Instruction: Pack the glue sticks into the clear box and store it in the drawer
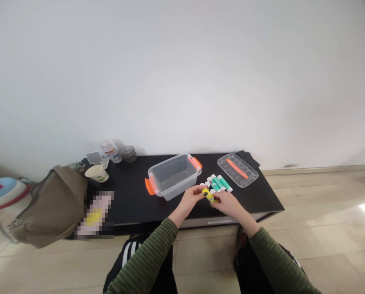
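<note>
A small yellow glue stick (207, 195) is held up in front of me, slanting between my two hands. My left hand (192, 197) pinches its upper end with the fingertips. At its lower end, the fingers of my right hand (228, 203) close round it, partly hiding it. Just behind my hands, several green-and-white glue sticks (216, 181) lie side by side on the black cabinet top (133, 200). To their left stands a clear plastic box (170, 185), lidless, with orange handles. Its clear lid (238, 170), with an orange strip, lies to the right.
At the left are a brown bag (55, 204), a paper cup (97, 174), a white bottle (110, 152) and a dark glass bowl (127, 154). A dark keypad-like object (250, 159) lies partly under the lid. The wall (182, 81) rises behind the cabinet.
</note>
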`<state>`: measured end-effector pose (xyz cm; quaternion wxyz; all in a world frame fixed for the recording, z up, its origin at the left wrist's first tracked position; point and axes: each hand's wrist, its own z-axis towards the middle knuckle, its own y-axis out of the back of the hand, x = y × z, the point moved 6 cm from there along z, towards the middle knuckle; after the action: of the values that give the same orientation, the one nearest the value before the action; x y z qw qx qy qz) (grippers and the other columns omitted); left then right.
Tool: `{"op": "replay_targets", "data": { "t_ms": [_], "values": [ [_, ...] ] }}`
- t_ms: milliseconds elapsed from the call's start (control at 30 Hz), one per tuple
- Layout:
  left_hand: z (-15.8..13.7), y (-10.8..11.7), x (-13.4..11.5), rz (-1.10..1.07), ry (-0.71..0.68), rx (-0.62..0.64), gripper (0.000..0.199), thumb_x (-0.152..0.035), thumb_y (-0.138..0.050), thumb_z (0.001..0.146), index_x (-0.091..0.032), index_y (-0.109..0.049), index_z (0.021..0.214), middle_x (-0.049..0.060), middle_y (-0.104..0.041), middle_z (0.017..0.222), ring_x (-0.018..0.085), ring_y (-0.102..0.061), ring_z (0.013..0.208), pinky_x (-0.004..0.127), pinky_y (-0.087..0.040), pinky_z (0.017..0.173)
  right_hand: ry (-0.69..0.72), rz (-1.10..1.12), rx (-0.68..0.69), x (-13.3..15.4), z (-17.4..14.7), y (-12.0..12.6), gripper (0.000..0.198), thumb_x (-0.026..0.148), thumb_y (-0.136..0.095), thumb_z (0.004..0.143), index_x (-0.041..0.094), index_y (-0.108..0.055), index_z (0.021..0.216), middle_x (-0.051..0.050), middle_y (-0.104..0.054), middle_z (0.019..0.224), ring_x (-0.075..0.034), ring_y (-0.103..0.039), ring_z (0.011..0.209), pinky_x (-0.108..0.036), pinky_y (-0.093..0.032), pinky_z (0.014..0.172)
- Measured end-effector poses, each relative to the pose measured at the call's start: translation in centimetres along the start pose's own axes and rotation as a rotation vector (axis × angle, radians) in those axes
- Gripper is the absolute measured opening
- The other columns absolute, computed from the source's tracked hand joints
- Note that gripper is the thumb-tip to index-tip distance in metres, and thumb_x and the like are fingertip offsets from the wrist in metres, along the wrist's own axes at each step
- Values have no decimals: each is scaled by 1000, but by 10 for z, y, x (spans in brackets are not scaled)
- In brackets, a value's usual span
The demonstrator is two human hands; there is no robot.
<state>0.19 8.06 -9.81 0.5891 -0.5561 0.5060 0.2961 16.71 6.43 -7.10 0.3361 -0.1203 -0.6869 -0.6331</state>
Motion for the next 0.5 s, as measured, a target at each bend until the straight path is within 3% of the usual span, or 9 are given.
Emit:
{"op": "replay_targets", "data": {
  "t_ms": [133, 267, 367, 500],
  "values": [
    [18, 15, -2, 87, -77, -101, 47, -26, -87, 70, -16, -73, 114, 13, -75, 114, 25, -70, 108, 42, -53, 101, -123, -86, -36, -27, 8, 28, 14, 32, -64, 86, 27, -75, 94, -1, -73, 83, -19, -66, 78, -26, -42, 68],
    [32, 31, 0, 497, -123, -211, 43, -8, -69, 78, -17, -72, 119, 14, -74, 116, 24, -71, 103, 44, -53, 100, -447, -222, -203, -80, 12, 62, 34, 41, -60, 91, 22, -66, 119, -7, -75, 98, -24, -69, 94, -28, -43, 72],
    [35, 25, 7, 760, -186, -160, 54, 1, -56, 78, -18, -68, 128, 15, -63, 139, 24, -68, 112, 46, -50, 106, -581, -320, -191, -105, 16, 65, 39, 43, -58, 93, 20, -62, 124, -12, -74, 102, -28, -70, 98, -30, -44, 73],
    [36, 10, 22, 965, -190, -60, 60, 3, -51, 79, -15, -62, 135, 17, -51, 151, 27, -51, 139, 45, -37, 119, -602, -373, -109, -114, 25, 54, 35, 42, -57, 94, 22, -64, 121, -12, -74, 106, -28, -70, 100, -32, -45, 75]
  ]
}}
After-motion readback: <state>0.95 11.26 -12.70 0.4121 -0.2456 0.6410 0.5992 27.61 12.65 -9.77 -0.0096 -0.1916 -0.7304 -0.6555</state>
